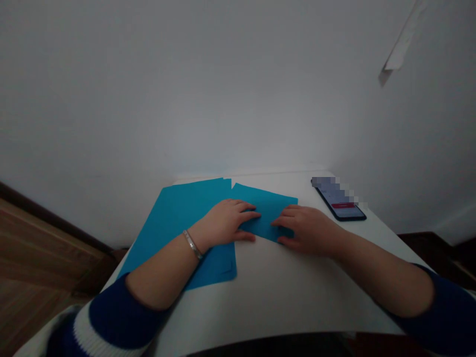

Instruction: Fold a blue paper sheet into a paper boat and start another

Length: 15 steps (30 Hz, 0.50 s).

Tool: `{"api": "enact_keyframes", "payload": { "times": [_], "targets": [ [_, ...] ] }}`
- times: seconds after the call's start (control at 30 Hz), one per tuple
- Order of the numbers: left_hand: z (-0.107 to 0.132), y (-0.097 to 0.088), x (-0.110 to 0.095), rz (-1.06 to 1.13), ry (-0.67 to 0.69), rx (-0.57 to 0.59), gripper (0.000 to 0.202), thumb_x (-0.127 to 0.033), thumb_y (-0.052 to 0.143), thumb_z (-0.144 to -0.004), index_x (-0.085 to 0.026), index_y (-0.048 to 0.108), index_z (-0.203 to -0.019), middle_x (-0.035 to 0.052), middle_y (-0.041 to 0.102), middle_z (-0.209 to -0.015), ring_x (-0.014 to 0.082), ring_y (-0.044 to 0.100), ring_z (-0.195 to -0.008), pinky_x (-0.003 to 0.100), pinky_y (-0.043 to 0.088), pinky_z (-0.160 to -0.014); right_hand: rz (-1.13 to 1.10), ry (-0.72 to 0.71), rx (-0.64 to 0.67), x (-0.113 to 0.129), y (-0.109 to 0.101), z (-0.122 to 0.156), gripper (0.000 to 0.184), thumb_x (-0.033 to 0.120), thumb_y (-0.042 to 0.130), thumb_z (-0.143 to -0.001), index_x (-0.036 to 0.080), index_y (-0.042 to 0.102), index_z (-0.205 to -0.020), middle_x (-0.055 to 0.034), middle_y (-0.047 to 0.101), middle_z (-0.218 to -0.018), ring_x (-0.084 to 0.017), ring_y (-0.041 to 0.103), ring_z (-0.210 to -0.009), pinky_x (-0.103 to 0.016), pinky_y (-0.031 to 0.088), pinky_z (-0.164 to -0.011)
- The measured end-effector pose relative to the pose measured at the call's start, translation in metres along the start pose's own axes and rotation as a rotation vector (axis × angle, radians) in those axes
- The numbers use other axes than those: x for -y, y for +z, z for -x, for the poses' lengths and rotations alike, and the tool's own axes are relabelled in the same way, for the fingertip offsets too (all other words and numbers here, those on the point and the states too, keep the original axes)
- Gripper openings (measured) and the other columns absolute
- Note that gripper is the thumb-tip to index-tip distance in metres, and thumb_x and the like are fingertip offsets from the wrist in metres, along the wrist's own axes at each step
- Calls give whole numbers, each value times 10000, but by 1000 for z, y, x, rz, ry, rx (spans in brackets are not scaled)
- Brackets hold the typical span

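A small piece of blue paper [266, 208] lies at a slant on the white table, between my two hands. My left hand [232, 220] rests on its left part with the fingers stretched out and the thumb apart. At its right end, my right hand [307, 228] touches the paper with bent, spread fingers; the thumb is at the near edge. Larger blue sheets [178, 213] lie stacked to the left, partly under my left wrist and forearm. The small piece's left edge lies close to the stack, and my left hand hides part of it.
A phone [338, 198] with a lit screen lies at the right of the white table [282, 292]. A pale wall [238, 99] stands right behind the table. Wooden furniture [37, 263] is at the left. A white strip [403, 39] hangs on the wall, upper right.
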<state>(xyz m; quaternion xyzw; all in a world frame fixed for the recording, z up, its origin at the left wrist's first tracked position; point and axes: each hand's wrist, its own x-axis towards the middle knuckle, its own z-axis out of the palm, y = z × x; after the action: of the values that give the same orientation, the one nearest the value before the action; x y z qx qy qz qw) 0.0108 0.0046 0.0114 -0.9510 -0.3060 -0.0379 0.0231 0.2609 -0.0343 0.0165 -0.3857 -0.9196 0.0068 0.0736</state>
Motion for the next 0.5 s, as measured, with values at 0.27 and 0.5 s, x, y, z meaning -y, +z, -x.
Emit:
{"api": "enact_keyframes", "payload": {
  "times": [0.27,0.5],
  "targets": [
    [1,5,3,100,-10,25,466,-444,574,-886,-257,542,-1312,66,506,-1398,275,433,-1300,408,340,-1069,-198,-92,121,-16,3,5,641,414,677,-751,284,506,-1355,-84,383,-1492,-324,297,-1373,-511,279,-1089],
    [2,5,2,68,28,-41,660,-610,655,-747,-193,571,-1252,119,506,-1391,310,447,-1287,467,315,-1077,-185,-109,49,-15,8,0,638,458,635,-799,239,481,-1379,-91,517,-1391,-282,471,-1240,-468,348,-1047]
  ]
}}
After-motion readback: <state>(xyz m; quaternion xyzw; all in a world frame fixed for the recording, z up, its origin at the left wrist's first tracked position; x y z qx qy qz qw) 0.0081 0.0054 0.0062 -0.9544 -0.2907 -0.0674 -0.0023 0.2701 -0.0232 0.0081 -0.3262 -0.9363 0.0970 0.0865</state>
